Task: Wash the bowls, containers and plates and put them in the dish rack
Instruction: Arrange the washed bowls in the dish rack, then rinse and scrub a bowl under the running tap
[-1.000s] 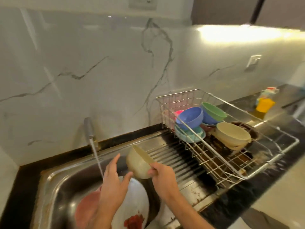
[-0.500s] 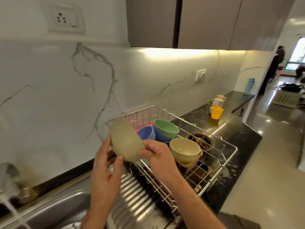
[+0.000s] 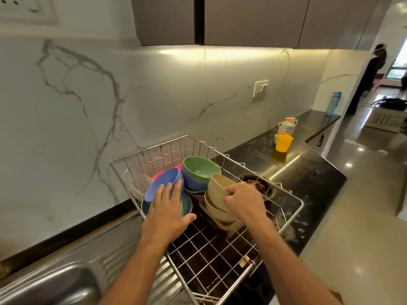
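A right hand (image 3: 243, 200) pinches a beige bowl (image 3: 218, 190) onto its stack in the dish rack (image 3: 295, 201); the left hand (image 3: 168, 208), fingers straight, steadies a blue bowl (image 3: 163, 183). Several bowls racked.

White marble wall (image 3: 92, 111) with grey veins behind the black countertop (image 3: 308, 172). Dark upper cabinets (image 3: 253, 18) above it, a lit strip glowing beneath them. Wall switch (image 3: 260, 88) over the countertop's far stretch. Glossy beige floor (image 3: 363, 205) beside the countertop; a bright window (image 3: 396, 72) beyond its far end.
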